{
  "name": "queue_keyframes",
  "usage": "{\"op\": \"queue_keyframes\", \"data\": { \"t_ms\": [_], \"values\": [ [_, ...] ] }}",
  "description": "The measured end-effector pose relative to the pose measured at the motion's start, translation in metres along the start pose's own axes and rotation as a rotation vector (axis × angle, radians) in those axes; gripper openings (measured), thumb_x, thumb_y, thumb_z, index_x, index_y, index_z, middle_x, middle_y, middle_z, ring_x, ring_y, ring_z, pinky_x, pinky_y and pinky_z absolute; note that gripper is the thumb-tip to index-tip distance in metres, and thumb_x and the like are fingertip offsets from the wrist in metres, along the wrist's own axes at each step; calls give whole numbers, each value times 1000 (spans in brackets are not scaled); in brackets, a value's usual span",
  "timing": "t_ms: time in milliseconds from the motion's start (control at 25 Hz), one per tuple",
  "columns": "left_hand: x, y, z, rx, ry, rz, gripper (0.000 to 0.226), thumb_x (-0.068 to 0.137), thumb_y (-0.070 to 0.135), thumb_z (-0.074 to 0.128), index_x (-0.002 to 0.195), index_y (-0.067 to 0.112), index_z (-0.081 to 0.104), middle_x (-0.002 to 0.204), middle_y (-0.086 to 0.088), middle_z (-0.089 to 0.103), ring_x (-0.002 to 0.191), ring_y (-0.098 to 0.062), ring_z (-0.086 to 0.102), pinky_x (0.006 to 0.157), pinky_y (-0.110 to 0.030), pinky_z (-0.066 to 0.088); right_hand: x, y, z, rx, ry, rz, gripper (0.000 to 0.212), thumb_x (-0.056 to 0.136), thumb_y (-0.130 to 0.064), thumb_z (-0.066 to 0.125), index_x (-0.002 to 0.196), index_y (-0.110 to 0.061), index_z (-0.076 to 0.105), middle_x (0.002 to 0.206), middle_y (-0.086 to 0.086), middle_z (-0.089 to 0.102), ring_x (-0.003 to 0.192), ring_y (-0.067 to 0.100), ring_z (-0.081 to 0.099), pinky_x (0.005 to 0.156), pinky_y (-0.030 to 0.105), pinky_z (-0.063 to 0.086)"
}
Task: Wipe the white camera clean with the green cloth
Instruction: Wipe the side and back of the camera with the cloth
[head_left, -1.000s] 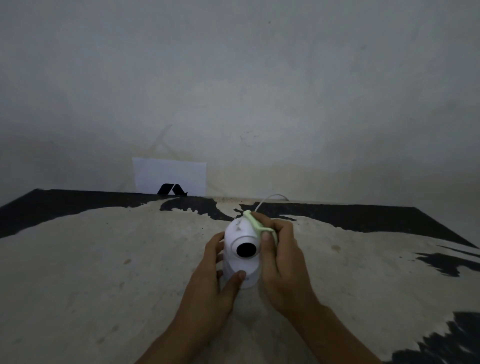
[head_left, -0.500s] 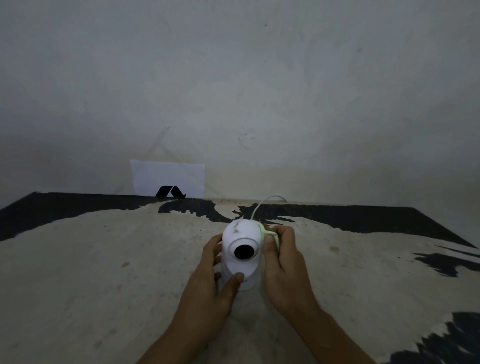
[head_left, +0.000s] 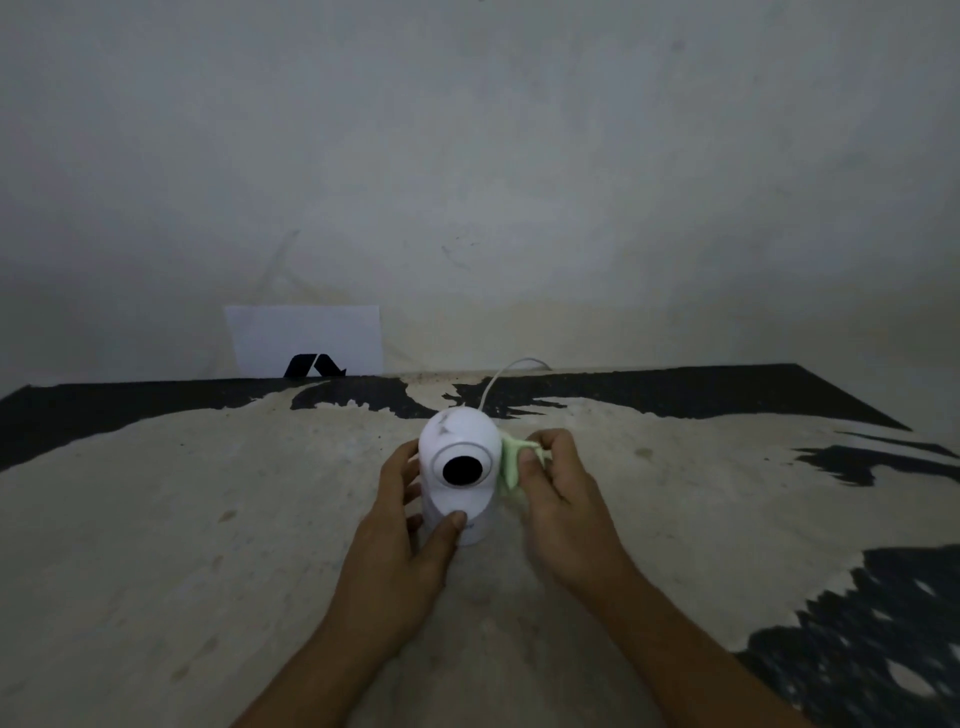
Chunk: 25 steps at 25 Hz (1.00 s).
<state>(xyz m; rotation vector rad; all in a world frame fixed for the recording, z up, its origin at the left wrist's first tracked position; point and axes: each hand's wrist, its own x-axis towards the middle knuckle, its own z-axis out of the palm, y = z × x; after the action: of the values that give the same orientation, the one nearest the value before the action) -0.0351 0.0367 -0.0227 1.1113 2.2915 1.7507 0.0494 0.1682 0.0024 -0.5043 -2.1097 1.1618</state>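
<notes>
White camera (head_left: 459, 470) upright mid-desk (head_left: 156, 519), lens toward viewer. Left hand (head_left: 402, 540) wraps its base, thumb in front, fingers behind. Right hand (head_left: 558, 499) pinches green cloth (head_left: 510, 465) against the head's right side. Cloth mostly hidden under fingers. 1 s ago it sat on the crown; now lower.

One white camera (head_left: 460, 470), upright, with one dark lens (head_left: 461, 471) and one white cable (head_left: 506, 373) leading off behind it. One green cloth (head_left: 511, 467). Two hands: one left hand (head_left: 402, 540) and one right hand (head_left: 563, 506). One bench (head_left: 208, 519), its top patterned cream and black. One white card (head_left: 304, 338) bearing one black mark (head_left: 313, 366), at the wall.
</notes>
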Motion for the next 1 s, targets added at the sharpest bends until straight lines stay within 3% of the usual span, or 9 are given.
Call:
{"op": "queue_keyframes", "data": {
  "t_ms": [80,160,320,440,640,800,880,1000],
  "values": [
    [-1,-1,0,4,-2,-2,70,82,31,66,135,45,22,123,30,40,106,5,45,73,-2,37,-2,2,-1,-69,-84,24,10,99,-28,38,96,-22,45,76,-2,57,59,4,49,50,14,38],
    [-1,-2,-1,-2,-10,-6,70,82,30,66,136,43,22,127,24,40,112,0,44,77,-6,36,-2,3,-2,-41,-34,14,9,99,-28,38,97,-22,45,76,-4,58,62,7,51,53,20,40],
    [-2,-2,-1,4,-5,-9,68,82,28,66,131,47,22,128,22,38,115,-3,43,78,-7,36,-2,2,-1,-78,-97,38,11,99,-29,38,98,-20,45,77,-4,57,63,6,51,54,20,40],
    [-2,0,0,7,-11,-1,69,83,28,66,131,48,20,128,23,38,115,-2,43,77,-6,36,-2,-1,-2,5,23,0,11,99,-28,39,99,-20,46,76,-2,60,64,11,55,55,27,43],
    [-3,1,0,20,-8,-17,72,82,27,66,137,41,21,131,17,40,117,-6,44,81,-12,38,-3,4,-1,-127,-134,64,10,97,-27,44,97,-18,49,81,1,61,66,7,55,55,23,41],
    [-2,2,1,31,-12,-29,71,82,30,66,133,48,19,131,18,39,113,-5,43,78,-11,37,-2,6,-2,-104,-70,31,8,94,-25,50,98,-18,53,85,-2,63,73,5,59,59,21,47],
    [-3,2,1,43,-7,-36,72,82,29,65,135,46,19,138,13,40,112,-6,44,79,-13,38,-1,7,-4,-151,-106,66,7,92,-26,54,96,-20,56,85,-3,65,72,7,61,54,16,45],
    [-3,3,-1,30,-18,-41,72,83,28,65,137,43,20,137,14,40,113,-6,44,81,-15,38,4,8,-13,-72,-23,93,4,90,-23,59,92,-20,61,76,-5,66,62,2,64,45,7,40]
  ]
}}
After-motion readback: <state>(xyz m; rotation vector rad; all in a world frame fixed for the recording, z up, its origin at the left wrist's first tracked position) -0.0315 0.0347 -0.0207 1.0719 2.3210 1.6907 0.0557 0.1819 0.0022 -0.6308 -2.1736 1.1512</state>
